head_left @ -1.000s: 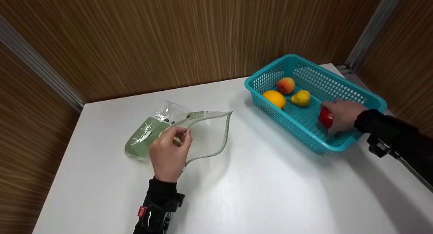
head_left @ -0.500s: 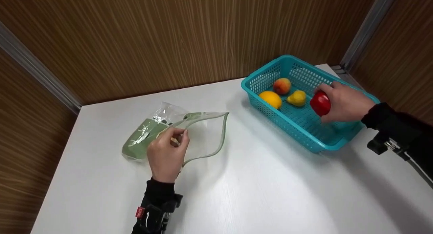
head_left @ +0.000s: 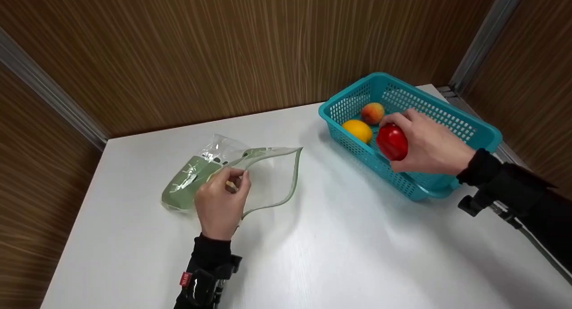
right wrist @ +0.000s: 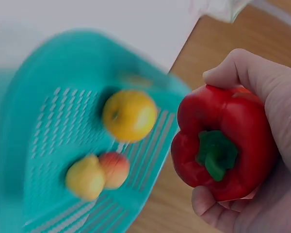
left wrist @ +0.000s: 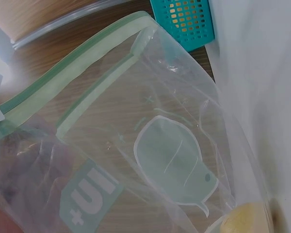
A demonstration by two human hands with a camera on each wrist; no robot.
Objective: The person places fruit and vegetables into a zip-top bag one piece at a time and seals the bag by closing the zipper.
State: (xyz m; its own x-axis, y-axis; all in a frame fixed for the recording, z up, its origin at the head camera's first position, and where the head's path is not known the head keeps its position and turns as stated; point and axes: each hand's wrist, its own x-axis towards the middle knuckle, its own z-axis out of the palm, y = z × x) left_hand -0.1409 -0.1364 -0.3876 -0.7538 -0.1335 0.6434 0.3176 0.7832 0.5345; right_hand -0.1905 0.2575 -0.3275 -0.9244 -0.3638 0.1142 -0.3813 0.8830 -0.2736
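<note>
1. Two hands are busy: the left hand (head_left: 221, 206) pinches the edge of a clear, green-trimmed bag (head_left: 190, 186) on the bench (head_left: 335, 242), its mouth open toward the basket (head_left: 489, 137).
2. The right hand (head_left: 431, 143) grips a red bell pepper (head_left: 392, 142), fingers and thumb curled round it, at the basket's near long side.
3. An orange (head_left: 357, 131) and a peach (head_left: 372, 113) lie in the basket; a pear (right wrist: 86, 178), beside the peach, is hidden from the head view.
4. A stretch of bench separates basket and bag.
5. A wood-grain panel (head_left: 201, 54) rises along the bench's back edge.
</note>
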